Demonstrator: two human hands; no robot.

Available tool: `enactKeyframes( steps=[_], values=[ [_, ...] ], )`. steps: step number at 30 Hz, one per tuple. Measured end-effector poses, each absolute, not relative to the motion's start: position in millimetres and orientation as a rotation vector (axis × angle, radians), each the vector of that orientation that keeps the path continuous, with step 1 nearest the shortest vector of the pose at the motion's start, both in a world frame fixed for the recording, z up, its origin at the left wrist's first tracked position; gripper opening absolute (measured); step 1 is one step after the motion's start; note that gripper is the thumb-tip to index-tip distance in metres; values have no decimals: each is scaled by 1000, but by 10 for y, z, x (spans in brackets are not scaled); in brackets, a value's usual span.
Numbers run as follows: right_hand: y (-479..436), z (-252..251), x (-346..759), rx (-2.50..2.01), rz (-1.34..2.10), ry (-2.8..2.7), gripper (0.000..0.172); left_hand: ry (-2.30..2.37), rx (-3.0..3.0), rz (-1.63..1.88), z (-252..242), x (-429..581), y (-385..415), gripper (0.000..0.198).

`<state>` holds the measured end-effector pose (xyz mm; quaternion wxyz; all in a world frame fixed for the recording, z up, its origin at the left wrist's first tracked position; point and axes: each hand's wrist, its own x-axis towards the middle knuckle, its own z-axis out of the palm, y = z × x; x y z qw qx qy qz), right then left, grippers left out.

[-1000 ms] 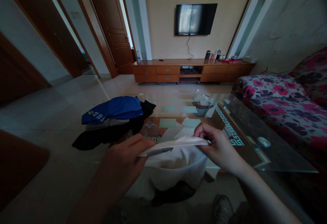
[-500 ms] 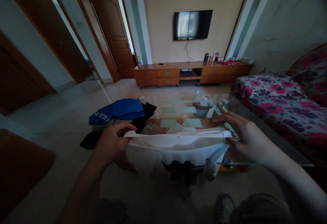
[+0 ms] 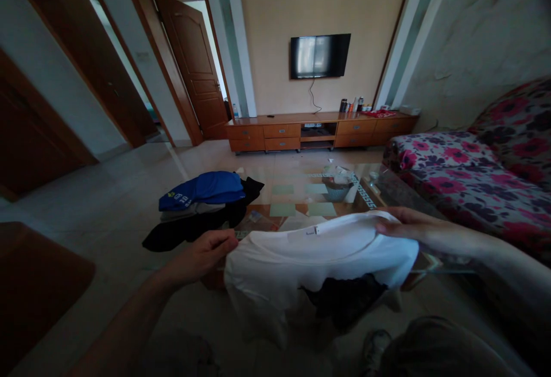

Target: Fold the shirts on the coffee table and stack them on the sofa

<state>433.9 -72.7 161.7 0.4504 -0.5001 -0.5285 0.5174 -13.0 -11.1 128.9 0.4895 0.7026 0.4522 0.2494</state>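
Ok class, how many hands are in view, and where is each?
2: the left hand grips the white T-shirt by one shoulder, and the right hand grips it by the other. No further hands show.

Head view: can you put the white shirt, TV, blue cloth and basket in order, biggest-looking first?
1. White shirt
2. TV and blue cloth, too alike to rank
3. Basket

Included, at rear, a wall-mounted television [image 3: 321, 56] above a wooden cabinet [image 3: 282, 138] bearing bottles [image 3: 360, 104]; at right, a flower-patterned sofa [image 3: 486, 190]; at left, a panelled door [image 3: 191, 67].
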Motion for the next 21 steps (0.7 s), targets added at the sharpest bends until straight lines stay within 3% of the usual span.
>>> enactKeyframes(
  steps=[3,5,10,16,21],
  values=[
    [-798,1787,4399,-1310,1522,-1615,40,1193,1618,684,1253,-17,-184,49],
    [-787,1858,4486,-1368,1424,-1746,47,1258,1411,786,1210,87,-237,49],
    [-690,1932,4716,-1450,1222,-1825,34,1202,1040,805,1272,146,-298,49],
    [-766,2073,4717,-1443,1030,-1754,34,943,1633,432,1637,-149,-254,64],
    [-870,2183,4716,-1460,730,-1830,38,1311,2000,364,1863,-279,-190,33]
  ],
)
